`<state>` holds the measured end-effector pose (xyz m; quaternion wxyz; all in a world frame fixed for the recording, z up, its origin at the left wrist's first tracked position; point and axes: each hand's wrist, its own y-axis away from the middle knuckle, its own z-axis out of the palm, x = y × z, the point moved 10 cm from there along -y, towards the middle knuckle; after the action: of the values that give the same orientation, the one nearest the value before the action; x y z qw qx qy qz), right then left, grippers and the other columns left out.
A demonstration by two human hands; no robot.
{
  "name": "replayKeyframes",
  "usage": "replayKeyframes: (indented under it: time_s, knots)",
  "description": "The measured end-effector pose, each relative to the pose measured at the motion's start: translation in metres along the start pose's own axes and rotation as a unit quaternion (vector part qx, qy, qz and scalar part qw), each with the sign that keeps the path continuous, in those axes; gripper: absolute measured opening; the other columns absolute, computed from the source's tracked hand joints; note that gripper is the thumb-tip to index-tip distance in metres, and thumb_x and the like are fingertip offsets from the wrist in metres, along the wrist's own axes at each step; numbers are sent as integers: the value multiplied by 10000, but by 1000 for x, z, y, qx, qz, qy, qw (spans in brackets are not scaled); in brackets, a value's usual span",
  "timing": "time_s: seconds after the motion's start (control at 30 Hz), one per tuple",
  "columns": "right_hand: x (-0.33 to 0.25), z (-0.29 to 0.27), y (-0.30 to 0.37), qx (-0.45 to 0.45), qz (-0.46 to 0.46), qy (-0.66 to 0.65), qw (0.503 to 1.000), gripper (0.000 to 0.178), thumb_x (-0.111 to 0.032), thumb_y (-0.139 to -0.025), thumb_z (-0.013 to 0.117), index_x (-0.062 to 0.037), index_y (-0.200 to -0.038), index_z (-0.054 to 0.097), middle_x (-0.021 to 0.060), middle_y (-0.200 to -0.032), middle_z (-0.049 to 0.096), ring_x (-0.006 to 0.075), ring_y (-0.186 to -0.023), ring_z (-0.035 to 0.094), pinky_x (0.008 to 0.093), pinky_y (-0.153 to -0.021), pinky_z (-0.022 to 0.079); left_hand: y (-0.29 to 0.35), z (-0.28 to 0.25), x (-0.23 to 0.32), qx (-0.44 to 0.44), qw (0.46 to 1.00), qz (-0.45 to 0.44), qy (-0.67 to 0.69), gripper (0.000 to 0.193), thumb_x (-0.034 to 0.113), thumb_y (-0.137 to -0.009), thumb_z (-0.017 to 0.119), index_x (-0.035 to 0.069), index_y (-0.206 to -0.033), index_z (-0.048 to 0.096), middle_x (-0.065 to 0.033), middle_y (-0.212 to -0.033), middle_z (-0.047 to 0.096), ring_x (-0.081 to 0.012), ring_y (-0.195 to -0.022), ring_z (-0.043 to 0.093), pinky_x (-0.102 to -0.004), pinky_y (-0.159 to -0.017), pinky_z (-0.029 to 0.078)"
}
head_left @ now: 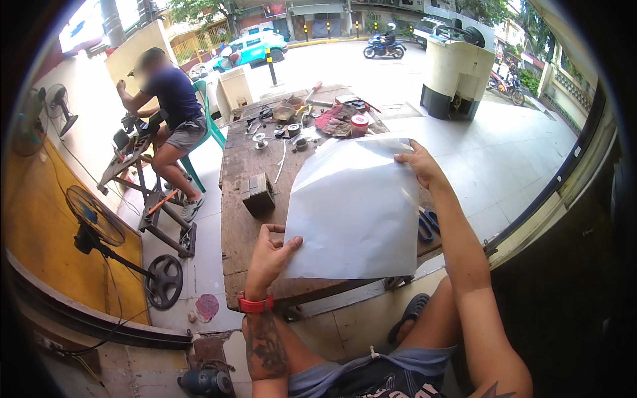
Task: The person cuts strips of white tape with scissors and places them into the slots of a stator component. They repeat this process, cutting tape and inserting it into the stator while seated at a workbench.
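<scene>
A large, glossy, pale grey sheet (pixel 355 212) is stretched between my two hands above the wooden workbench (pixel 245 242). My left hand (pixel 271 255) pinches its lower left edge, thumb on top. At the upper right corner, my right hand (pixel 419 164) grips the sheet with the thumb over its face. Scissors with dark blue handles (pixel 428 225) lie partly hidden behind the right edge of the sheet. Just beyond my left hand, a small dark metal box (pixel 259 194) sits on the bench.
Tools, a red cloth (pixel 336 121), a red-and-white roll (pixel 359 125) and small metal parts crowd the bench's far end. Another person (pixel 174 106) sits at a low wooden stand at left. A broken fan (pixel 96 219) stands nearby. Floor at lower left holds a grinder-like tool (pixel 206 379).
</scene>
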<state>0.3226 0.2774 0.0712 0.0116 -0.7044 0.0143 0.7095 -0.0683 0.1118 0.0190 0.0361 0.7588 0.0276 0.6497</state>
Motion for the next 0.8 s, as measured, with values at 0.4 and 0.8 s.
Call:
replayKeyframes:
  time_s: [0.4,0.8]
  knots:
    - [-35,11,-15,15,-110,100,989,838,-43,-971,708,-59,-1661,232,252,-1381,612,230,-1102,678,334,-947,567,11,8,15,-131,991,15,19,457,101,-899,827,7,-1304,637,-116,-1201,701,-134,-877,729,-257,-713,567]
    - [-80,-33,20,127,-160,416,886,587,-426,-950,734,-23,-1366,641,214,-1277,688,310,-1145,694,400,-972,554,-93,6,58,2,967,199,-161,382,140,-897,817,20,-1251,739,-122,-1165,767,-217,-1147,697,-342,-978,556]
